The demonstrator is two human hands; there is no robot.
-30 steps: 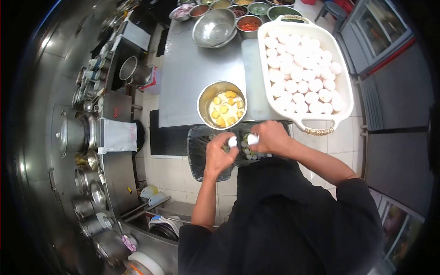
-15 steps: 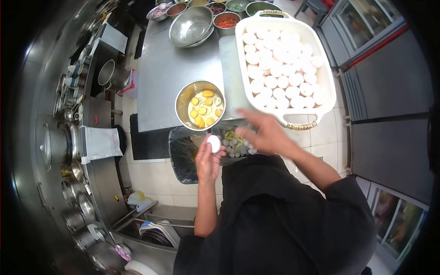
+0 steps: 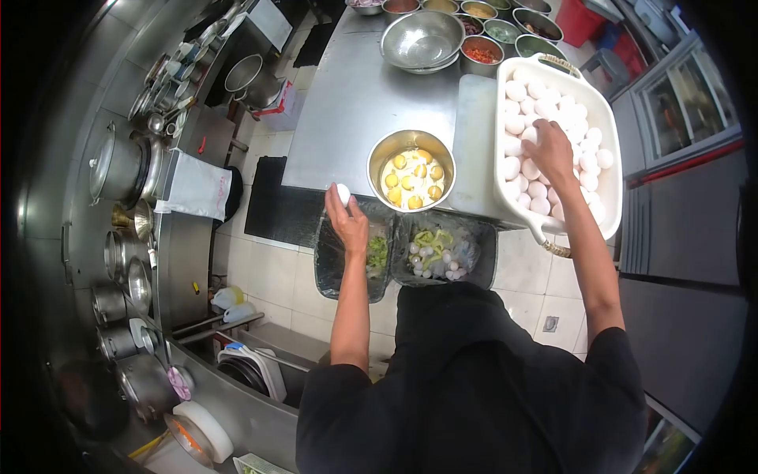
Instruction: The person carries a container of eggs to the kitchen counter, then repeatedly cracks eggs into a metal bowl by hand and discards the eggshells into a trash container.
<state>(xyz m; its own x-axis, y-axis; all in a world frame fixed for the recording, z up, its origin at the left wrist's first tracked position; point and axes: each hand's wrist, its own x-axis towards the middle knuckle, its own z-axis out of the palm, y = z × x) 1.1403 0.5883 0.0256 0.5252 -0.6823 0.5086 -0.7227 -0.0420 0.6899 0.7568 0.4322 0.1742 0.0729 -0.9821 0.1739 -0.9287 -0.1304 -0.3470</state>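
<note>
My left hand (image 3: 347,221) is closed around a white egg (image 3: 343,194), just left of the metal pot. That pot (image 3: 377,175) stands at the table's near edge and holds several yolks in egg white. My right hand (image 3: 550,150) reaches into the white tub (image 3: 613,162) of white eggs, its fingers curled on an egg (image 3: 530,135). Below the pot are two lined bins; the right one (image 3: 488,261) contains shells and green scraps, the left one (image 3: 322,272) leafy scraps.
The steel table (image 3: 339,103) carries a pale cutting board (image 3: 476,118), stacked metal bowls (image 3: 422,39) and several small bowls of chopped food, one red (image 3: 482,54). Pots and a stove line the left side; a fridge (image 3: 687,95) stands at right.
The two shell pieces have left my hands. My left hand, now with a whole egg, has moved leftward from above the bins. My right hand has moved up and right into the tub.
</note>
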